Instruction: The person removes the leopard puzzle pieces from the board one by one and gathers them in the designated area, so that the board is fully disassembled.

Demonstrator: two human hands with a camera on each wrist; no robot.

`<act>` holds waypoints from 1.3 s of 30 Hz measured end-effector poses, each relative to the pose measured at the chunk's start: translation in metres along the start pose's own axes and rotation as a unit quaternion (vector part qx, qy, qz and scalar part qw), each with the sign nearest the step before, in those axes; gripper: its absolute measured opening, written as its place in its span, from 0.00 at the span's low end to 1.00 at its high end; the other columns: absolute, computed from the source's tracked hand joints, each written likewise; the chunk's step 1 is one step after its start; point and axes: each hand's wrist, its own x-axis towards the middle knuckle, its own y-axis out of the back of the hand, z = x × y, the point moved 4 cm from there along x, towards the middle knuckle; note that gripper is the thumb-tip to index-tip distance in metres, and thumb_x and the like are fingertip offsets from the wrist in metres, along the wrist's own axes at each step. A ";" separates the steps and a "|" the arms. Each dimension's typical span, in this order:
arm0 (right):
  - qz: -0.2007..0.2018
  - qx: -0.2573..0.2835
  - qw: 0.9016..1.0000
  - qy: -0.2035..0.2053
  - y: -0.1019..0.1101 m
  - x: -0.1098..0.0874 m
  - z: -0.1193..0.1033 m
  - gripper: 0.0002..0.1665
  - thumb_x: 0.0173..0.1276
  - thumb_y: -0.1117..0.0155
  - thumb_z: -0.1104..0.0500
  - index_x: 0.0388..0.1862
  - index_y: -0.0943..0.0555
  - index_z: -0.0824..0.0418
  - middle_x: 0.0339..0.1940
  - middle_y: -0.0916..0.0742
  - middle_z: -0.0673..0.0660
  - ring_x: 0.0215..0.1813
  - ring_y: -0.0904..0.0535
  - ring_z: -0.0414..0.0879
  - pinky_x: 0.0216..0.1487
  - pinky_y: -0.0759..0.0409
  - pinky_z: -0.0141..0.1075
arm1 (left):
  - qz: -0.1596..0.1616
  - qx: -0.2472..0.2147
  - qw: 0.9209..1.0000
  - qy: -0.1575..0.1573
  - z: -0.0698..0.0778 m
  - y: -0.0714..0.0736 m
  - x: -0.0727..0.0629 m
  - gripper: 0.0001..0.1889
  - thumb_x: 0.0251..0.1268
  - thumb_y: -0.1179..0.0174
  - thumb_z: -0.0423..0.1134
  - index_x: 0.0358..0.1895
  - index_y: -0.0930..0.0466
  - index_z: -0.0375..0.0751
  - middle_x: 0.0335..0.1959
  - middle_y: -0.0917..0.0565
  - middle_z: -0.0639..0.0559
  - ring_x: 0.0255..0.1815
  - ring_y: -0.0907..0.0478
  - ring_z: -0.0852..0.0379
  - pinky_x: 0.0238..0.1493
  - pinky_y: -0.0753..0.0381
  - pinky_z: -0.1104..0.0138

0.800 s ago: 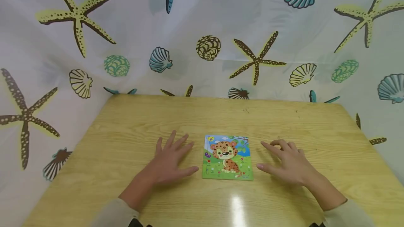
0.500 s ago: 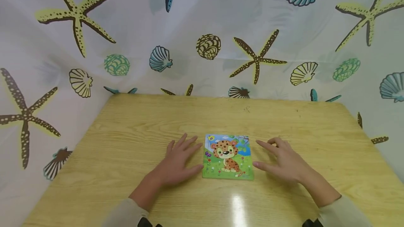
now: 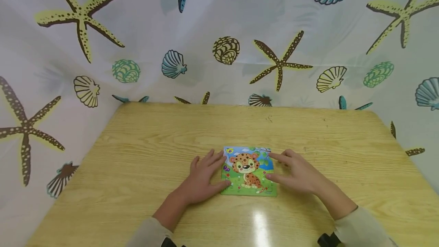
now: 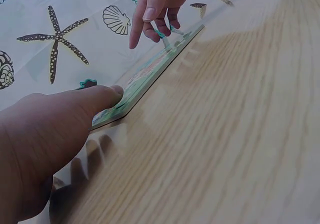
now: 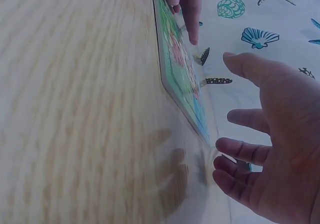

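Observation:
A flat, square puzzle board [image 3: 246, 174] with a cartoon leopard on grass under a blue sky lies on the wooden table. My left hand [image 3: 204, 182] is at its left side, the thumb over the near left corner and the straight fingers reaching to the left edge. In the left wrist view that thumb [image 4: 107, 98] rests on the board's corner. On the other side, my right hand [image 3: 298, 172] has its thumb and index finger over the right edge. The right wrist view shows the right hand's thumb [image 5: 245, 64] held above the board's surface, with the fingers apart.
The light wooden table [image 3: 164, 132] extends around the board on all sides. Behind it and along both sides hangs a white cloth [image 3: 199, 18] printed with starfish and shells. Pale sleeves [image 3: 361, 228] cover both forearms.
Both hands have moved inward from either side, from beside the puzzle board to its left and right edges. The board has stayed almost in place.

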 end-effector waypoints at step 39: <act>-0.058 0.080 0.993 0.071 -0.040 0.080 -0.046 0.26 0.69 0.33 0.53 0.62 0.21 0.63 0.39 0.15 0.54 0.30 0.25 0.40 0.33 0.26 0.32 | -0.005 0.018 1.000 -0.006 -0.006 -0.001 -0.010 0.37 0.65 0.41 0.66 0.74 0.32 0.53 0.79 0.38 0.53 0.82 0.50 0.43 0.75 0.62 0.36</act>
